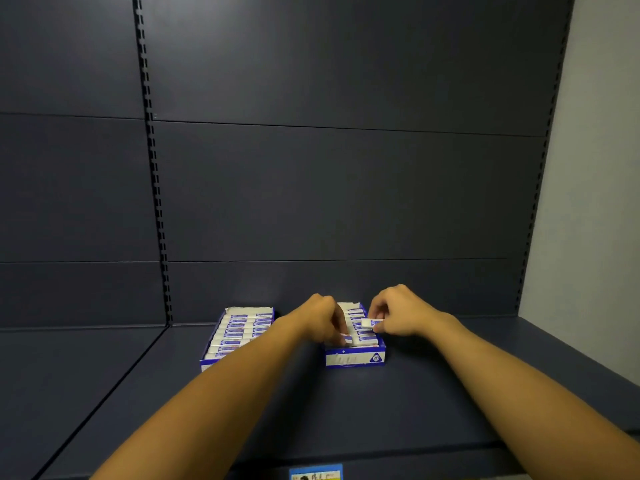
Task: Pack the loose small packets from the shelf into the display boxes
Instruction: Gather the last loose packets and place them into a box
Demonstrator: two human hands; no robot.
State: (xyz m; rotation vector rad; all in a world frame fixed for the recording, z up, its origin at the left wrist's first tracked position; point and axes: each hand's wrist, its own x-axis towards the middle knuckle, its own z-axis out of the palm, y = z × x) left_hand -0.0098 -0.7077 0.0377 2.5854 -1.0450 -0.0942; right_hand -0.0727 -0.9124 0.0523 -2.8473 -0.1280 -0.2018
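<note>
- Two hands work over the right box (355, 356), both clenched on packets.
- Right hand (398, 315): thumb and fingers pinch one packet (369, 323), held just above the box's right-hand rows; long axis runs left to right, matching the packed rows below.
- Left hand (323, 318): fingers curl down onto a near-row packet (347, 339); whether pinching or pressing, cannot quite tell.
- Right hand lies nearer the open slot, judged to be at the box's near right.
- Left box (239, 332): rows full, well apart from both hands.
- Shelf (104, 393): dark, bearing both boxes; no loose packets visible on it.
</note>
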